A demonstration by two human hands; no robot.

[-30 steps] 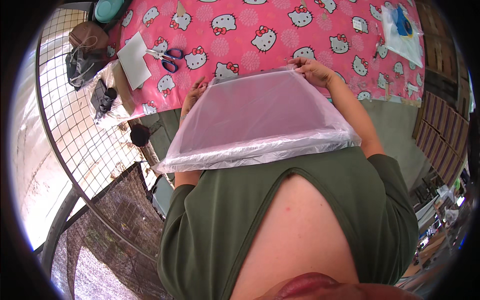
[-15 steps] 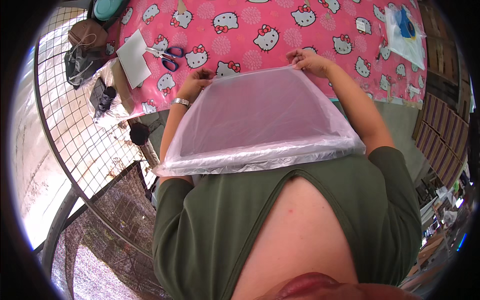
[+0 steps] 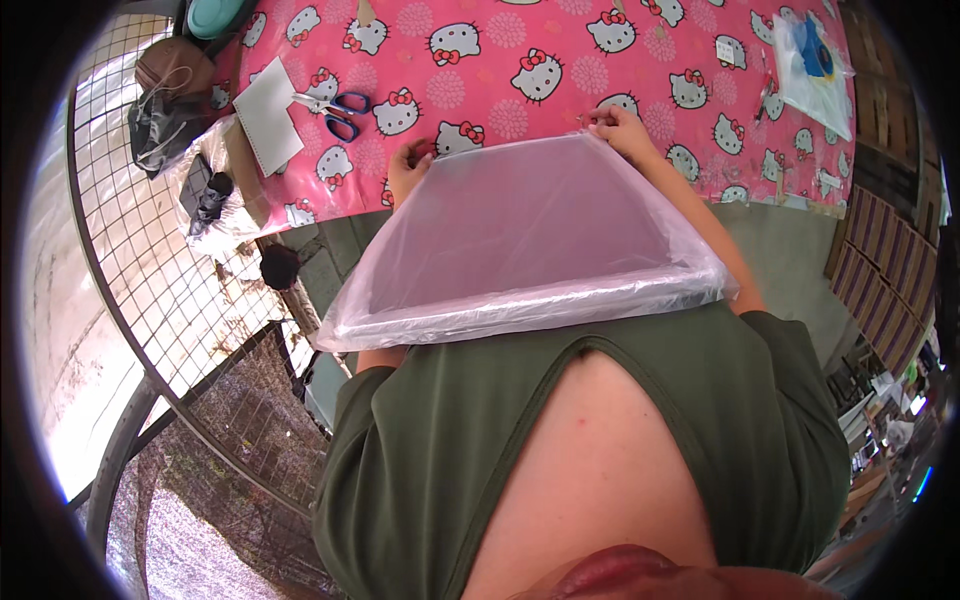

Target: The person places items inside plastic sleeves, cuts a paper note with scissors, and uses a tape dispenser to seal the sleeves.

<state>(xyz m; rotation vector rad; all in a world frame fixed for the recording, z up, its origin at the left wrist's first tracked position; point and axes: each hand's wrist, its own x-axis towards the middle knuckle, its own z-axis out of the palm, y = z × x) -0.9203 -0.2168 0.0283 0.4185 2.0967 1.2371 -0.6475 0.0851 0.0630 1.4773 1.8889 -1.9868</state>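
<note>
Head view: my table (image 3: 560,60) wears a pink cartoon-cat cloth, with a wire mesh fence (image 3: 150,260) along its left edge. Against my chest I hold a flat tray wrapped in a clear plastic bag (image 3: 530,240), its far edge resting on the table. My left hand (image 3: 408,168) grips the far left corner, fingers curled shut on the plastic; my right hand (image 3: 622,128) pinches the far right corner. Beyond lie a white notepad (image 3: 268,115), then blue-handled scissors (image 3: 335,105) just beside it.
</note>
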